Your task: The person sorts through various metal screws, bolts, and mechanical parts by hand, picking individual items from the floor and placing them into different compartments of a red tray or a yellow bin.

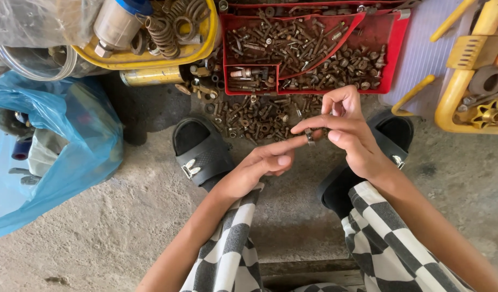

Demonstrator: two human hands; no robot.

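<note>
Checkered trouser legs point(232, 254) fill the bottom of the view, with black sandals point(201, 152) planted on the concrete floor point(97, 227) beyond them, so the person appears to be seated low over the work. Between the knees, a small dark metal nut point(310, 137) is held up where both hands meet. The left hand point(259, 165) is stretched forward with the index finger extended, its tip touching the nut, the remaining fingers loosely curled and nothing else held. The right hand point(346, 127) is partly closed: the nut is pinched between its thumb and forefinger, while the other fingers are bent upward out of the way. The piece is kept just above a loose heap of rusty bolts and nuts point(254, 116) spread on the floor, probably so that it can be looked over apart from the rest. Directly behind the heap, a red divided tray point(392, 51) with more sorted fasteners is set within reach. A yellow tub of springs point(167, 32) sits at upper left, a blue plastic bag point(54, 146) lies at left, and yellow metal parts point(476, 81) are seen at right.
</note>
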